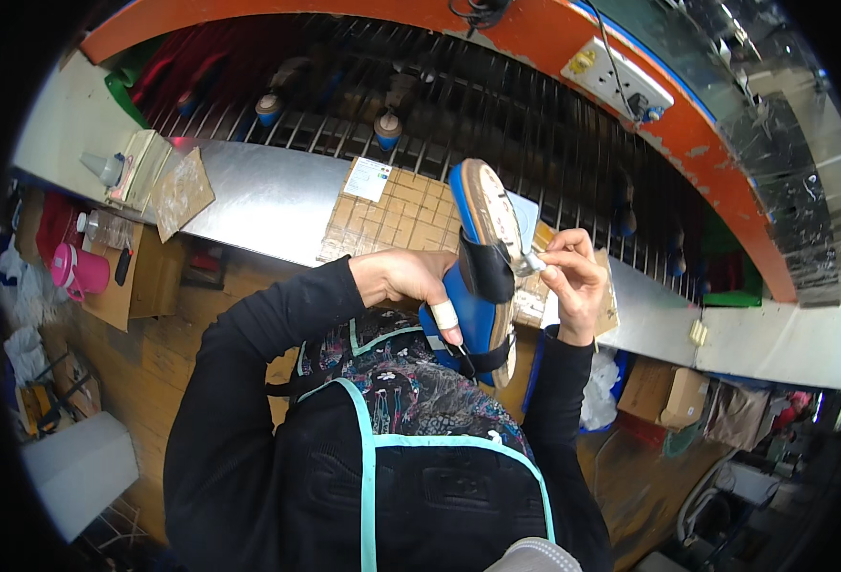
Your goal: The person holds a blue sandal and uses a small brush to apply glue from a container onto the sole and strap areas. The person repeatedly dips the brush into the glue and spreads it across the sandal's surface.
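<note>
A black-strapped sandal [487, 272] on a blue shoe last [456, 288] is held up in front of my body, toe end tilted away from me. Its pale, patchy underside [506, 224] faces right. My left hand [406, 284] grips the last from the left, with pale tape round one finger; some fingers are hidden behind the last. On the other side, my right hand [573, 278] pinches a small greyish-white piece [531, 264] against the sole's edge, beside the wide strap. What that piece is I cannot make out.
Behind the sandal runs a metal ledge [273, 205] with a gridded brown board [397, 214]. Beyond are metal rollers [330, 124] carrying other blue lasts [388, 131], under an orange frame [735, 181] with a socket strip [616, 81]. A pink jug [82, 271] stands left; a cardboard box [664, 393] lies right.
</note>
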A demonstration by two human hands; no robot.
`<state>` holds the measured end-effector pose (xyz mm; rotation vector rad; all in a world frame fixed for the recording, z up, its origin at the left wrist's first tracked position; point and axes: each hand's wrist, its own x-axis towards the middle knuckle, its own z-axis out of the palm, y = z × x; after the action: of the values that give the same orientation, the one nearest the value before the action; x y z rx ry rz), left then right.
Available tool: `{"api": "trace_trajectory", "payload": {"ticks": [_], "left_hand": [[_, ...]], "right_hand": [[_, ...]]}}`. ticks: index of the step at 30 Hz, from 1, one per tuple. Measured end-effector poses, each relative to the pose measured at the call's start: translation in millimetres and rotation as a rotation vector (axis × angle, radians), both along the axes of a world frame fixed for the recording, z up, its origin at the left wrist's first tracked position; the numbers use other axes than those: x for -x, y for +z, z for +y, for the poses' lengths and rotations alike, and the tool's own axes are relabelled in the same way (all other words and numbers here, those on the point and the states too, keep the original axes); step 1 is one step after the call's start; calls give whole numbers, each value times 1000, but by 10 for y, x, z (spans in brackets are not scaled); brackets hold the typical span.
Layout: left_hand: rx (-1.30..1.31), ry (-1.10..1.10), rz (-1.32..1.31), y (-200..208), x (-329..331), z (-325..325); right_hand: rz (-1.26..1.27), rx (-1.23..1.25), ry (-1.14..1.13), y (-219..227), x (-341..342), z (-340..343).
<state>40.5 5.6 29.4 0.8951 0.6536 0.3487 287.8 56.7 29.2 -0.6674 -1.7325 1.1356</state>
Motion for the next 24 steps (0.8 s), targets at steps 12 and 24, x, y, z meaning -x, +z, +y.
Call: {"api": "trace_trajectory", "payload": {"ticks": [12,24], "left_hand": [[4,932,-622,-265,376,-235],[-40,721,-949,-184,737,-302]], "right_hand": [[-906,-32,-794,-1713,-521,-599],[-1013,-124,-792,-1998,-422,-488]]}}
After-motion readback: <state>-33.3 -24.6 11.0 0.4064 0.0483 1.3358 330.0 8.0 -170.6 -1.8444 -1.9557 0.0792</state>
